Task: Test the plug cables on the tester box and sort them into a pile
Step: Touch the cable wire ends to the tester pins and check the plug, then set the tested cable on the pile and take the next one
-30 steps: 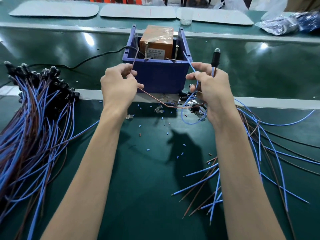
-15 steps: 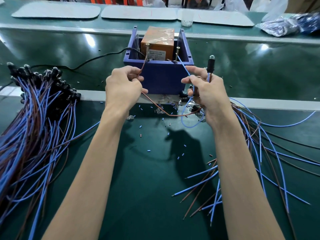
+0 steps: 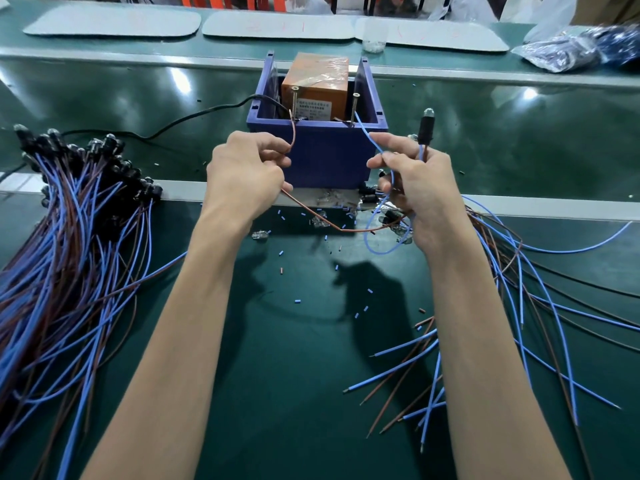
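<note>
The blue tester box (image 3: 325,157) stands mid-table, an orange unit (image 3: 317,86) inside and two upright screws at its front rim. My left hand (image 3: 244,174) pinches a brown wire (image 3: 293,135) whose tip reaches the left screw (image 3: 293,102). My right hand (image 3: 414,188) pinches the blue wire (image 3: 367,136), its end at the right screw (image 3: 354,109), and also holds the cable's black plug (image 3: 425,129) upright, a clear bulb on top. Both wires loop below my hands.
A large pile of plug cables (image 3: 65,244) lies at the left. Loose blue and brown cables (image 3: 512,306) spread at the right. Small bits of wire insulation (image 3: 298,301) dot the green mat. A black power cord (image 3: 194,116) runs left from the box. Plastic bags (image 3: 571,50) sit far right.
Both hands have moved the wire ends up to the two screws on the box rim; the plug stays upright in my right hand.
</note>
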Demonstrator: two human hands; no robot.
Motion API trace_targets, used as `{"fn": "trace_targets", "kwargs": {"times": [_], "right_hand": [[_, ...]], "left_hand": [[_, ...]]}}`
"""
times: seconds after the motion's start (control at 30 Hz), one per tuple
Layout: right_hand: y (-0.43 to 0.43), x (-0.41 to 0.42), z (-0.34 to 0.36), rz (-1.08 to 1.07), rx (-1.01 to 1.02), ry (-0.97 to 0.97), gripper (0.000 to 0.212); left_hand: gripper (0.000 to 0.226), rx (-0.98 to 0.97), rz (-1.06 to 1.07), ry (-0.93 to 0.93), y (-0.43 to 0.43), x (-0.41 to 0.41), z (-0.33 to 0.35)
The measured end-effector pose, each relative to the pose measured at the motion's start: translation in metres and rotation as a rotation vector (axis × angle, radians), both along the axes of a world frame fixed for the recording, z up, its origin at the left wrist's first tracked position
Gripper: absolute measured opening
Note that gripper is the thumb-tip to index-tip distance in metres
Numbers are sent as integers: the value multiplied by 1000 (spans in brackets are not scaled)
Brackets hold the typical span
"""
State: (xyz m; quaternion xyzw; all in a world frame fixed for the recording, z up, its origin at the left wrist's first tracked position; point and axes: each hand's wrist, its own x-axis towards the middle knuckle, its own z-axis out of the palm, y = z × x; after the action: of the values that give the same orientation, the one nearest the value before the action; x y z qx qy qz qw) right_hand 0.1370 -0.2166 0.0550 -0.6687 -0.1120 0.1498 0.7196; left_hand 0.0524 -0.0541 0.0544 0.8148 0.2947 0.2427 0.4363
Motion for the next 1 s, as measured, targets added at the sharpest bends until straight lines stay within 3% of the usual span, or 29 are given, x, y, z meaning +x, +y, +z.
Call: {"fn": "trace_targets", "kwargs": {"times": [1.0], "right_hand": [[1, 0, -1, 18, -30, -8, 33]], "left_hand": [[37, -15, -26, 0, -7, -6, 12]]}}
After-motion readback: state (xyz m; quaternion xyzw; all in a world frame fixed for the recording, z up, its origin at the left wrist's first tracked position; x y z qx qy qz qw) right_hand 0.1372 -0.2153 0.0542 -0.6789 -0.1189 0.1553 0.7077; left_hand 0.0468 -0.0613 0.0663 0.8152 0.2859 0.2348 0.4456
